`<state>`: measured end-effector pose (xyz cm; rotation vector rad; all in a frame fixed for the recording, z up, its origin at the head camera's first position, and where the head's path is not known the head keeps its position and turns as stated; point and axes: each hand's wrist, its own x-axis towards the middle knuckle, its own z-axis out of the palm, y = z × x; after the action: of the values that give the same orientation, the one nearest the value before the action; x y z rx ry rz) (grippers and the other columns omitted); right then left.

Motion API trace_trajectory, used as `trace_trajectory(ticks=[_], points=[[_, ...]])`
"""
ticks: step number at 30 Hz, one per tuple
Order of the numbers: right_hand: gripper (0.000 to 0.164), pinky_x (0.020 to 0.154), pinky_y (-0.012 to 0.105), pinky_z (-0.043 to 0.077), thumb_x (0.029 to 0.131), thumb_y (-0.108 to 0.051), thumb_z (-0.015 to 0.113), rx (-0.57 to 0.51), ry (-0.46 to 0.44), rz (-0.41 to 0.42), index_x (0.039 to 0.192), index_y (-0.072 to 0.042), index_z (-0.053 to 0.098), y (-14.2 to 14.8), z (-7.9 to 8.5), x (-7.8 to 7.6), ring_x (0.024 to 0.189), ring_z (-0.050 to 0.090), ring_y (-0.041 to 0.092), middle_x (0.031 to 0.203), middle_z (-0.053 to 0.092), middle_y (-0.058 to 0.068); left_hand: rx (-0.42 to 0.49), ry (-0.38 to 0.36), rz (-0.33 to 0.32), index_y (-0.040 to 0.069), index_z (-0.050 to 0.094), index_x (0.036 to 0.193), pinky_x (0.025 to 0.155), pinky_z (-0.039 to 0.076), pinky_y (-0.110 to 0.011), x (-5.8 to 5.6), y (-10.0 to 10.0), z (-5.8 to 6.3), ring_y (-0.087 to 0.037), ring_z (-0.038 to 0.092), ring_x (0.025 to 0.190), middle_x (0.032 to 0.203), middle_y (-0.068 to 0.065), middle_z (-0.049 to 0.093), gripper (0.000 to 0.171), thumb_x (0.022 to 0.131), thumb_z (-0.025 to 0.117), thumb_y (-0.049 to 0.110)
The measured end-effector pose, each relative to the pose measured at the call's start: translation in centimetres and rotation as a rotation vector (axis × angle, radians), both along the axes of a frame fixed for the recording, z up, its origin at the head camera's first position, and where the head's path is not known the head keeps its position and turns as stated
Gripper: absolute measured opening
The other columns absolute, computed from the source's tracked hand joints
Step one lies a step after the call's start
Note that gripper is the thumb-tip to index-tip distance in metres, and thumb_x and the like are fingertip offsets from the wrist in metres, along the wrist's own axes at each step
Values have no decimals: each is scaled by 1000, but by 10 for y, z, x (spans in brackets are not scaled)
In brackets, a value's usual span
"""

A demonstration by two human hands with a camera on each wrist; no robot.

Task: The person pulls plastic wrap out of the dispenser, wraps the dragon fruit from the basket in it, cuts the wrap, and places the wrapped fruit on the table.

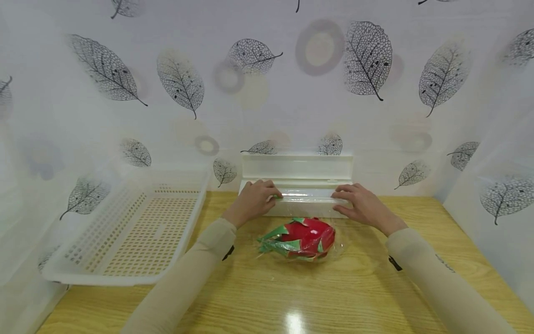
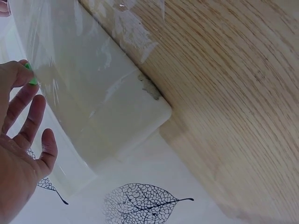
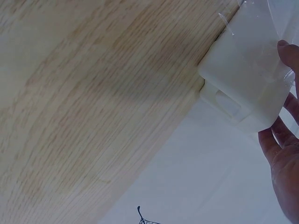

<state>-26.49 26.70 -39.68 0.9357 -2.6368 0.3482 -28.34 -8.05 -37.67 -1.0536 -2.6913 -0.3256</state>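
Note:
A white cling film dispenser (image 1: 300, 209) stands at the back of the table with its lid (image 1: 297, 167) raised. Clear cling film (image 2: 49, 51) hangs over its front and spreads onto the table. My left hand (image 1: 257, 197) pinches a small green tab (image 2: 31, 73) at the dispenser's front edge; its other fingers are spread loosely. At the dispenser's right end, my right hand (image 1: 365, 204) holds the box, thumb (image 3: 289, 53) on the film-covered front and fingers around the end. A red dragon fruit (image 1: 308, 234) with green tips lies just in front, with clear film about it.
To the left stands a white slatted plastic basket (image 1: 117, 280) on the wooden table (image 1: 267, 297). Behind the dispenser rises a white sheet (image 1: 275, 106) printed with leaves, which also lines both sides.

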Motion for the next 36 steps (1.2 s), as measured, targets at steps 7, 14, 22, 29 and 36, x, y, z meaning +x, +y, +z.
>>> trace_trajectory(ticks=[7,14,22,29,36], points=[[30,90,54,56,89,-22,80,4,-6,-3,115,-7,75,-1,2,0,106,65,36,121,71,18,7,7,1,24,78,112,79,54,-45,-1,-2,-2,-24,68,98,111,0,73,20,96,68,18],[30,90,54,56,89,-22,79,6,-10,0,115,-7,75,-1,1,0,106,65,36,121,71,18,8,5,0,23,77,113,77,53,-44,-1,-3,-2,-23,68,95,111,0,73,20,97,68,18],[31,89,54,56,89,-22,79,3,4,9,115,-6,75,-1,1,0,105,65,36,120,71,18,-1,11,10,24,77,114,79,54,-43,-1,-4,-3,-22,69,97,112,1,73,19,97,67,19],[31,91,55,56,90,-24,78,12,-18,-7,116,-6,75,-1,2,1,108,65,37,122,71,18,6,15,9,24,77,113,77,53,-42,0,-5,-3,-21,68,95,112,1,73,19,98,67,19],[31,91,55,56,90,-23,79,12,-14,-2,116,-6,75,-1,2,0,107,65,38,121,71,19,2,11,16,25,77,113,76,52,-41,-1,-5,-3,-20,68,93,111,2,73,19,97,68,19]])
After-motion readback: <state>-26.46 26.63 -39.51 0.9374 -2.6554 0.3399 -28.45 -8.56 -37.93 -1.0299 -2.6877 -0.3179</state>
